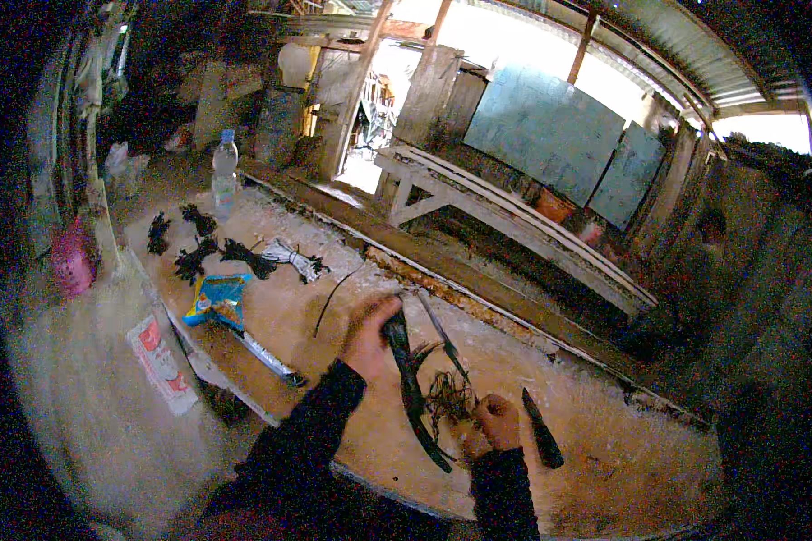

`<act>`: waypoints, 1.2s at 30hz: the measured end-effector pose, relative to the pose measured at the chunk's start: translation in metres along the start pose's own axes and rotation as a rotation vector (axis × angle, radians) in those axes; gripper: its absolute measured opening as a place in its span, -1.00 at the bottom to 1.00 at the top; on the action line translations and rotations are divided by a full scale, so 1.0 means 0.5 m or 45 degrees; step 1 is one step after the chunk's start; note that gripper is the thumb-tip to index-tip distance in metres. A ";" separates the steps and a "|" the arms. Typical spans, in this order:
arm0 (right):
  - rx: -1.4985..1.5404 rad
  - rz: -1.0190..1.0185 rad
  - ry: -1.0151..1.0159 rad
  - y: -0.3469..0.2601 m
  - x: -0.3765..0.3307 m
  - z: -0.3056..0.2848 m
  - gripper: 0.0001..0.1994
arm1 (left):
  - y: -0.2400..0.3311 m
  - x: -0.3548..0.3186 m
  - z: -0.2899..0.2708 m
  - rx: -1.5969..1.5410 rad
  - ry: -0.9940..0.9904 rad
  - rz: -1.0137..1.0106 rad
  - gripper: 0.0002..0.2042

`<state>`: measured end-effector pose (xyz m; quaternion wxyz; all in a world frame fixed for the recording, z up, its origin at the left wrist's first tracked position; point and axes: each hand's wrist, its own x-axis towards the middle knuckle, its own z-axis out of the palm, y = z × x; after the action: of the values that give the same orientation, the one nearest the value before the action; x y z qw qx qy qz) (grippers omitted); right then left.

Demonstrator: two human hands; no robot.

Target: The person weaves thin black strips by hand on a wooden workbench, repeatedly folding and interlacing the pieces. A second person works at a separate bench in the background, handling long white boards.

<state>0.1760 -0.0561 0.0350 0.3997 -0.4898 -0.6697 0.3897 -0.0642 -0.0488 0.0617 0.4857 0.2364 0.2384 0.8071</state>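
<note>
My left hand, slightly blurred, is closed around the upper end of a long black strip that looks like rubber and lies along the worn wooden table. Its lower end points toward me. My right hand is closed in a pinch beside a tangle of thin dark strands; what sits between its fingertips is too small to make out. To the right of that hand lies a dark, pointed blade-like piece. A thin dark rod-like piece lies beyond the black strip.
Several black tied bundles and a grey-white bundle lie at the far left. Nearby are a blue-and-yellow packet, a silvery stick-like wrapper and a clear bottle. A wooden bench stands beyond the table.
</note>
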 end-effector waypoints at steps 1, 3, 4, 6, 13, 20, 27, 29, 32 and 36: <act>-0.023 0.018 0.004 -0.003 -0.010 -0.009 -0.82 | 0.033 0.009 -0.010 -0.038 -0.030 0.124 -0.90; -0.018 0.087 0.004 -0.003 -0.035 -0.035 -0.81 | 0.094 0.032 -0.031 -0.258 0.013 0.032 -0.93; -0.014 0.122 0.010 0.000 -0.047 -0.048 -0.80 | 0.123 0.052 -0.034 -0.317 0.050 0.103 -0.91; 0.075 0.131 -0.014 0.015 -0.064 -0.065 -0.79 | 0.159 0.049 -0.055 -0.138 0.153 0.240 -0.88; 0.062 0.270 -0.139 0.085 -0.002 -0.082 -0.84 | 0.013 0.040 -0.017 0.507 -0.294 -0.159 -0.84; -0.223 0.258 -0.298 0.125 0.061 -0.077 -0.80 | -0.208 -0.001 0.034 0.560 -0.612 -0.603 -0.81; -0.212 0.189 0.022 0.069 0.042 -0.065 -0.75 | -0.211 -0.022 0.006 0.995 -0.705 -0.263 -0.79; 0.027 0.188 0.102 0.038 0.028 -0.051 -0.76 | -0.205 -0.029 0.012 1.015 -0.722 -0.224 -0.79; 0.432 0.173 0.085 0.012 0.005 -0.011 -0.83 | -0.207 -0.040 0.026 0.964 -0.756 -0.177 -0.80; 0.790 0.280 -0.008 0.010 -0.014 0.021 -0.92 | -0.216 -0.052 0.027 0.842 -0.882 -0.281 -0.79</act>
<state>0.1693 -0.0633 0.0254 0.4831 -0.4129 -0.4633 0.6176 0.0274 -0.0255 0.0018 0.5181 0.6056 0.3301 0.5058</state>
